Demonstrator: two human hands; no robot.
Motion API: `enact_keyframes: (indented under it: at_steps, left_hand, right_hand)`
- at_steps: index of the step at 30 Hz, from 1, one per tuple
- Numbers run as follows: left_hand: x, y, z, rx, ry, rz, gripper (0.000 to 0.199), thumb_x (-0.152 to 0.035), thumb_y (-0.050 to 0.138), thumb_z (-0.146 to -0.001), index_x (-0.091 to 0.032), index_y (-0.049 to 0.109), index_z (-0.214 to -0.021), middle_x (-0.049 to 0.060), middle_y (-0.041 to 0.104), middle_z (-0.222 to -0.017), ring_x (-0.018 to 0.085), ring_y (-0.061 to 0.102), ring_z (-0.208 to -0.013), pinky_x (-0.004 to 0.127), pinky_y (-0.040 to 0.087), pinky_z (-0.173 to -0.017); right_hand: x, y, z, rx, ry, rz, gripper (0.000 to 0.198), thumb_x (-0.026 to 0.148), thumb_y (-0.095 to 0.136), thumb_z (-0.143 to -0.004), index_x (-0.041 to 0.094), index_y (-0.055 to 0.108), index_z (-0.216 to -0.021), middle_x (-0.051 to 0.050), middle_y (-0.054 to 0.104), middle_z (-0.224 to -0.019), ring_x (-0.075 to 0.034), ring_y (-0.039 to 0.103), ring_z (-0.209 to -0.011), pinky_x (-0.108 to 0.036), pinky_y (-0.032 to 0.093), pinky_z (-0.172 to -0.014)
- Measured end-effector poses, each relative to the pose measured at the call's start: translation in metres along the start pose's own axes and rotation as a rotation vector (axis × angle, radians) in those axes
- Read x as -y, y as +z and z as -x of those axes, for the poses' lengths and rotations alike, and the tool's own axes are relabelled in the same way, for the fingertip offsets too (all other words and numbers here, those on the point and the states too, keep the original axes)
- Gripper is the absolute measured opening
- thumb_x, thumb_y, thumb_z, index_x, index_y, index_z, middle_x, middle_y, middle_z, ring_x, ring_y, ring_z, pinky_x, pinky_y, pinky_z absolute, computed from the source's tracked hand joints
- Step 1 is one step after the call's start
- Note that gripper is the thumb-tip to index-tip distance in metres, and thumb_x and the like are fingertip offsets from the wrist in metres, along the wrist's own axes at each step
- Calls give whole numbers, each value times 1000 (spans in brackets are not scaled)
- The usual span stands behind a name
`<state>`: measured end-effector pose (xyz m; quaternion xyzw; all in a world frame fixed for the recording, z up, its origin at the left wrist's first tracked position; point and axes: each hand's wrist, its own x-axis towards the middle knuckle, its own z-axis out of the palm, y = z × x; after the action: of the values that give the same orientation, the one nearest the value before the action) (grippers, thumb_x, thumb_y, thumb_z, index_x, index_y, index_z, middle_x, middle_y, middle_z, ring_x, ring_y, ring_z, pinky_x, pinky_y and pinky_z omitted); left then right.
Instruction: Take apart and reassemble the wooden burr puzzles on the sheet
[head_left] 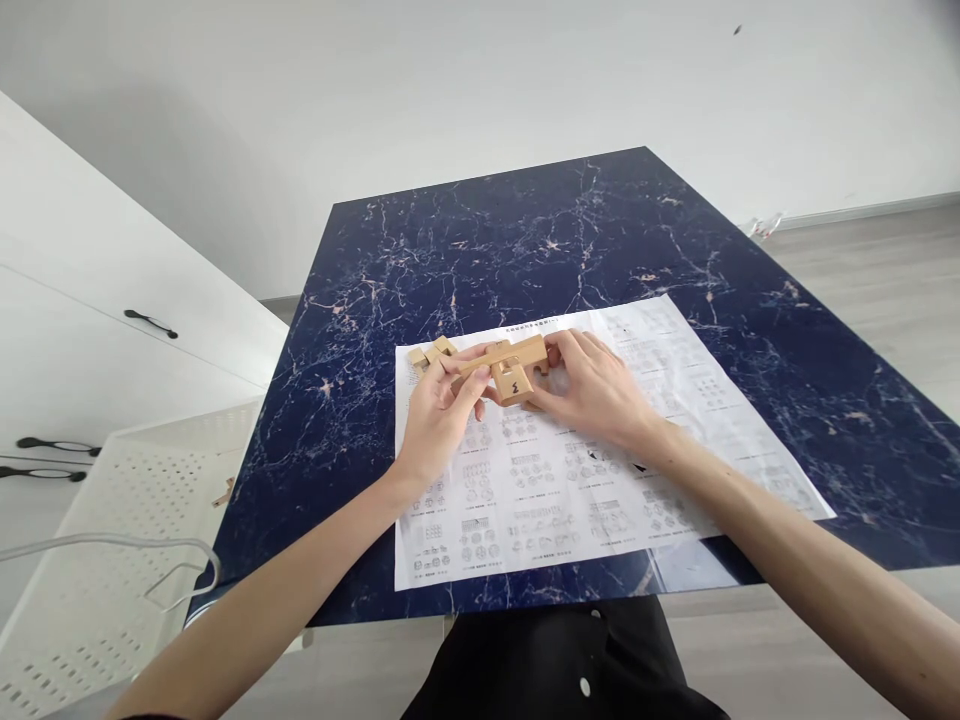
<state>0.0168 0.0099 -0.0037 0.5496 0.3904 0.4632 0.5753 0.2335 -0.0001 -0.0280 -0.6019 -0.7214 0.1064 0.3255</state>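
Observation:
Several notched wooden puzzle pieces (517, 378) are fitted together above a printed sheet (525, 530); one face carries a dark handwritten mark. My left hand (442, 410) pinches their left end between thumb and fingers. On the right side, my right hand (596, 385) is closed with its thumb and index finger at the same pieces. It partly hides a notched piece at that end, so I cannot tell whether that one is joined to the rest. More wooden pieces (433, 350) lie at the sheet's upper left corner, beyond my left hand.
The sheet with its small diagrams lies on a dark blue marbled table (480, 250). A white perforated rack (150, 480) with a pale cable (112, 540) stands left of the table. White drawers (112, 300) with black handles are farther left.

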Motion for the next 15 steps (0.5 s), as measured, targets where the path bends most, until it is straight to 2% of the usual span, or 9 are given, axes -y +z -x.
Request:
enact_keyframes:
  at_steps: [3,8,15]
  left_hand:
    - [0,1,-1,19,-12,22,25,-42,78,-99,-20,65,-98,12,69,-149,16,74,-91,27,54,-64]
    - [-2,3,-2,29,-21,69,32,-45,81,-96,-19,63,-95,12,71,-146,23,75,-109,36,64,-87]
    - [-1,4,0,43,-5,110,37,-43,86,-93,-19,58,-86,13,69,-149,29,74,-122,41,65,-93]
  right_hand:
    - [1,-1,0,43,-23,-13,32,44,69,-89,25,53,-109,-9,72,-99,-30,65,-91,-44,50,-77]
    - [2,-4,-1,78,12,-50,27,41,64,-93,24,54,-111,-9,72,-96,-29,66,-87,-40,47,-71]
    - [0,-1,0,24,85,-85,27,39,66,-94,24,59,-114,-12,72,-110,-27,67,-85,-39,48,-68]
